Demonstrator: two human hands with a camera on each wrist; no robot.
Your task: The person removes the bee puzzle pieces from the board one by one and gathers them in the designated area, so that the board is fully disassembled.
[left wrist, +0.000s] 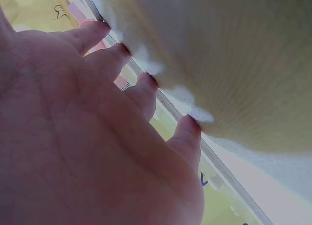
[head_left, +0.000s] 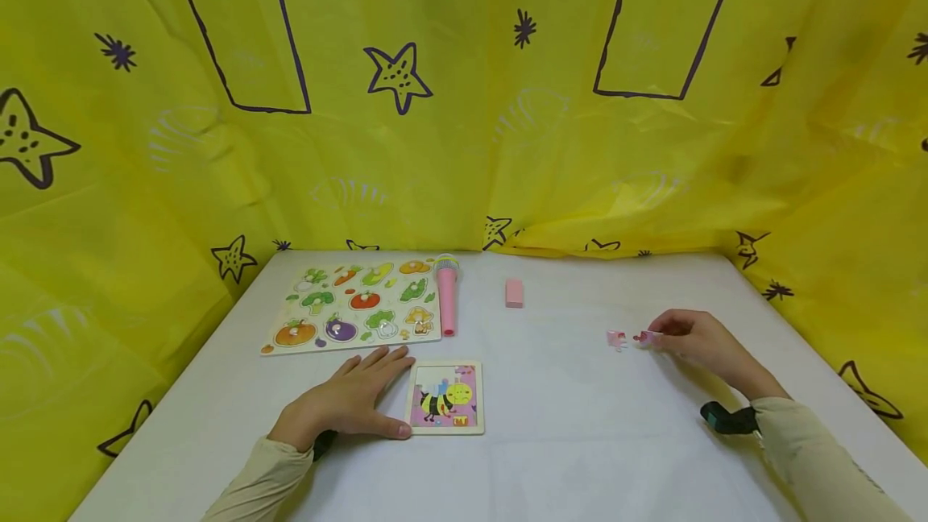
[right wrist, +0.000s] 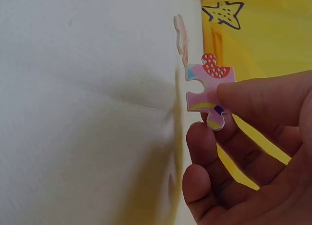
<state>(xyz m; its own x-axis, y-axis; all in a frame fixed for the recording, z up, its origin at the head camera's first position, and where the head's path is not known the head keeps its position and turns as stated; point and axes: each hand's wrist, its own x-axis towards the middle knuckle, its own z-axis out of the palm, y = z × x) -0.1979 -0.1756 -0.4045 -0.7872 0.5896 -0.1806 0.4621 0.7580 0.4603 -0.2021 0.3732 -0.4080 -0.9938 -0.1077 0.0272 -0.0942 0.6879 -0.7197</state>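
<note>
Between thumb and fingers, my right hand pinches a pink jigsaw piece with a red dotted patch and a yellow stripe. Just left of it, a second pink jigsaw piece lies on the white table. My left hand lies spread beside the bee puzzle, its thumb and fingertips at the left edge of the wooden frame. The puzzle shows a bee on pink, with a pale area at its upper left. In the left wrist view the fingers are extended.
Behind the left hand lies a vegetable peg board. A pink toy microphone touches its right side. Further right is a small pink block. A yellow patterned curtain hangs behind the table.
</note>
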